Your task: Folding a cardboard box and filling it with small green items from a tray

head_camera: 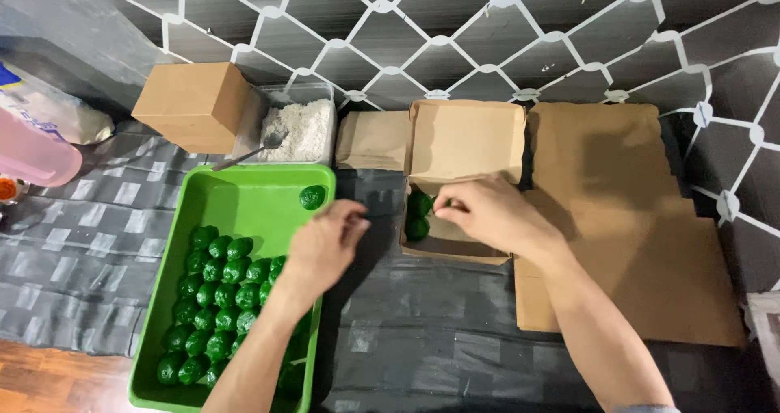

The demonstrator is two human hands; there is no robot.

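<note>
Right hand: the right hand (487,211) reaches into the open cardboard box (465,141), fingers (448,206) bent down over the green balls in the box (418,216); whether they pinch a ball or only rest on one cannot be told, as the back of the hand covers the tips.
Left hand: the left hand (323,246) hovers over the right rim of the green tray (244,194), fingers loosely curled; the palm side is turned away, so I cannot tell if it carries anything.
Green balls: most lie in tight rows in the lower half of the tray (215,295); one lone ball (312,196) sits apart near the tray's far right corner; two show inside the box, one beyond the other along its left wall.
Doing it well: in my judgement the balls look soft and glossy, so a light fingertip hold suits them better than a squeeze; setting each one snug against its neighbour, starting at the left wall, would keep the row even and leave no gap.
Surroundings: a closed brown box (193,104) and a clear tub of white shreds (299,129) with a spoon (248,155) stand behind the tray; flat cardboard sheets (626,218) lie to the right on the dark patterned desk (422,340).
Hidden or unclear: the right part of the box's inside is masked by the hand; the forearm hides some tray rows; the pink object at the left edge (32,153) is cut off.
</note>
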